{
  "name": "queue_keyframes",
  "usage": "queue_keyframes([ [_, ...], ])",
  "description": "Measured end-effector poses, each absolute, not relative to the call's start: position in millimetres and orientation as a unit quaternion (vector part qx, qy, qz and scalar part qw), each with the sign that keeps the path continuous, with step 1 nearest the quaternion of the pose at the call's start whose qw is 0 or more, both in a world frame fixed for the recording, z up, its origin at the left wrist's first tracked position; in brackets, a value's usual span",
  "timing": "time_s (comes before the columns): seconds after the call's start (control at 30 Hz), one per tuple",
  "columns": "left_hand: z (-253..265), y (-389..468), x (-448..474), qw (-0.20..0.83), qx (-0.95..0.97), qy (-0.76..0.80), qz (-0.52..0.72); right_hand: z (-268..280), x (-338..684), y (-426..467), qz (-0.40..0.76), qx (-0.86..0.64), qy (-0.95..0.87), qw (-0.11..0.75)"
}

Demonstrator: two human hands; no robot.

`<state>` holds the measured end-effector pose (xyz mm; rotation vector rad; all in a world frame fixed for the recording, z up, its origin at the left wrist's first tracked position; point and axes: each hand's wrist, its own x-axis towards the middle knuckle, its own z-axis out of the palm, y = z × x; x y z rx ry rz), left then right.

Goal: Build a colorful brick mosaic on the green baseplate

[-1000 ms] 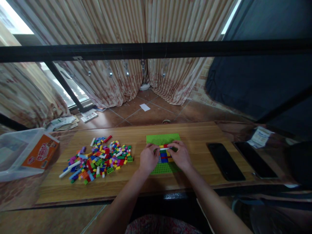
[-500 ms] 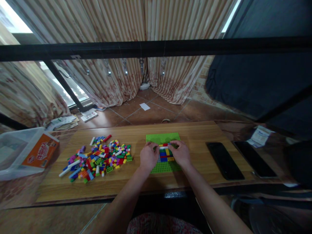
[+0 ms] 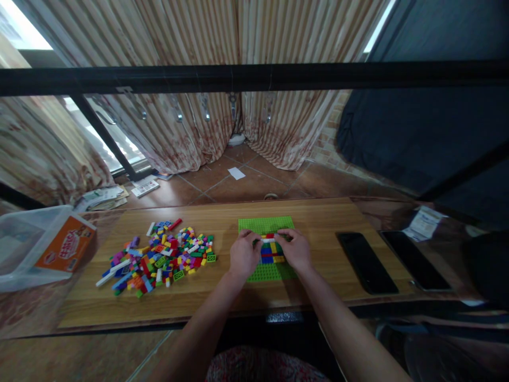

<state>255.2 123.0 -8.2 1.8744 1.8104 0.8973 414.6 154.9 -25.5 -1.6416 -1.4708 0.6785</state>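
Observation:
A green studded baseplate [image 3: 265, 223] lies on the wooden board in front of me. Coloured toy bricks [image 3: 269, 253] in blue, red, yellow and green are set in rows on it. At their far side a white brick [image 3: 268, 240] shows, with a red brick [image 3: 270, 235] just behind it. My left hand [image 3: 244, 254] is closed at the left end of this far row, thumb and fingers pinching at the bricks. My right hand [image 3: 295, 250] pinches at the right end of the same row. My fingertips partly hide the bricks they touch.
A loose heap of mixed toy bricks [image 3: 161, 257] spreads over the board's left side. Beyond it stands a clear plastic tub [image 3: 32, 249] with an orange label. Two dark phones [image 3: 368, 262] lie to the right. A black bar [image 3: 254, 78] crosses ahead, before striped curtains.
My left hand has shifted very slightly to the right along the far row. My right hand stays almost in place, and the bricks look the same.

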Motion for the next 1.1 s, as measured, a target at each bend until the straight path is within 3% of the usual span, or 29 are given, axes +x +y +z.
queue_keyframes([
  [0.3, -9.6, 123.5, 251.7, 0.209, 0.686, 0.605, 0.346, -27.7, 418.3, 155.8, 0.284, -0.639, -0.585, 0.412],
  [0.7, -1.8, 99.5, 286.0, 0.138, 0.646, 0.678, 0.324, -29.0, 420.4, 154.9, 0.286, -0.634, -0.587, 0.415],
  [1.1, -6.5, 104.5, 297.3, 0.161, 0.674, 0.656, 0.3, -32.3, 423.6, 154.9, 0.293, -0.621, -0.596, 0.416],
])
